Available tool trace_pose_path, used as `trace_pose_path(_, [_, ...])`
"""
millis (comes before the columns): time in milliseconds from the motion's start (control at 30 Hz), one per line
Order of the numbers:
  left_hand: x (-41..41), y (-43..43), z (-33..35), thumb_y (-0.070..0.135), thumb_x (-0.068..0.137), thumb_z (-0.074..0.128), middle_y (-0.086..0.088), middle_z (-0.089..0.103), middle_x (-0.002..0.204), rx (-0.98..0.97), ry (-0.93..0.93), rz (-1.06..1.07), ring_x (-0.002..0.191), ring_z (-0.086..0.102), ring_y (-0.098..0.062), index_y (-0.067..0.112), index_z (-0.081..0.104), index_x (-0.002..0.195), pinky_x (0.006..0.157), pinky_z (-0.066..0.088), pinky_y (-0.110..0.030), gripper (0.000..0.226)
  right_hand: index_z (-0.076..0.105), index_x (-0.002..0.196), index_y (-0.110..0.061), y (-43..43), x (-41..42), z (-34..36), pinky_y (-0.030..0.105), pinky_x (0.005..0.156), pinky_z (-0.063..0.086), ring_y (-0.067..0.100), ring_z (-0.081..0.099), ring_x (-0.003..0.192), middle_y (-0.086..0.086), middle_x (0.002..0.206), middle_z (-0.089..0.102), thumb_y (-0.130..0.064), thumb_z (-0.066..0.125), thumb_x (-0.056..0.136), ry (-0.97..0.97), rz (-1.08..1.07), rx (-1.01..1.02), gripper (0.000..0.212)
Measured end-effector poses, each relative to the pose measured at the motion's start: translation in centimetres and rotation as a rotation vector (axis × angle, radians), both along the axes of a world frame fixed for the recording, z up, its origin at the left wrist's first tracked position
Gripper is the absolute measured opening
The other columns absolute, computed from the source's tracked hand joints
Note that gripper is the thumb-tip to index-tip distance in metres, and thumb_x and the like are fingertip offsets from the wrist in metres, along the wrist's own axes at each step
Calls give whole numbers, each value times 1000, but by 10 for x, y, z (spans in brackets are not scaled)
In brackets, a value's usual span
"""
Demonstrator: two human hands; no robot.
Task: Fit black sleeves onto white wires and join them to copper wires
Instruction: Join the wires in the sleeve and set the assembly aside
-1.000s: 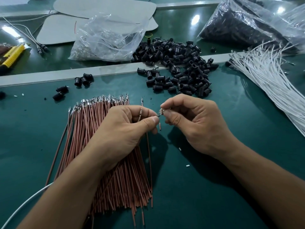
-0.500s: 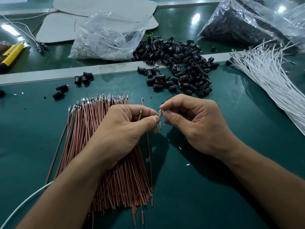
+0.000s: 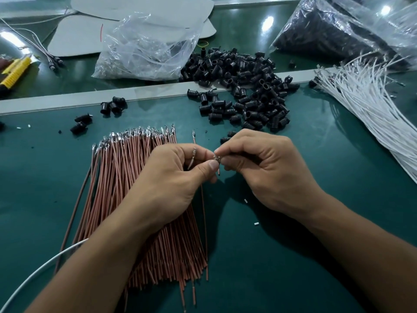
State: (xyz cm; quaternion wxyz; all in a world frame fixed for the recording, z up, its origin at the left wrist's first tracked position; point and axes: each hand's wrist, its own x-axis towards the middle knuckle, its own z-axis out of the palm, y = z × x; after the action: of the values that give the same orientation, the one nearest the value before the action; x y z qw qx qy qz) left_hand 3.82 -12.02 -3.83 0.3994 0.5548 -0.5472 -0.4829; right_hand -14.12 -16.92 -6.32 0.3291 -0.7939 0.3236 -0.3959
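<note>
I see both hands meeting above green mat [image 3: 316, 256]. Left hand [image 3: 167, 179]: fingers curled around one copper wire [image 3: 194, 152], its metal tip poking up between knuckles, thumb tip against small metal terminal [image 3: 216, 158]. Right hand [image 3: 268, 170]: thumb and forefinger pinched on same terminal, other fingers curled under. Copper wire bundle [image 3: 121, 177] flat beneath left hand. Black sleeves [image 3: 248, 86] heaped beyond hands, across grey strip [image 3: 67, 101]. White wires [image 3: 365, 102] fanned far right, well apart from hands.
</note>
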Motion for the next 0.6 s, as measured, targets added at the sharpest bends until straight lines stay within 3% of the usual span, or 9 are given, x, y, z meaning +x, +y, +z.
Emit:
trace_pose_path(100, [-2, 0, -2, 11, 92, 66, 5, 68, 63, -28, -38, 17, 53, 56, 3, 11, 72, 83, 55, 44, -9, 10, 77, 95, -4, 2, 1, 0, 22, 74, 53, 12, 67, 80, 2, 86, 70, -1, 73, 88, 9, -40, -59, 9])
trace_pose_path(600, [4, -2, 1, 9, 91, 65, -1, 69, 68, 13, 58, 38, 46, 52, 2, 9, 73, 89, 47, 40, -7, 8, 74, 99, -6, 2, 0, -4, 19, 76, 50, 14, 67, 83, -2, 92, 69, -3, 71, 90, -69, -56, -28, 10])
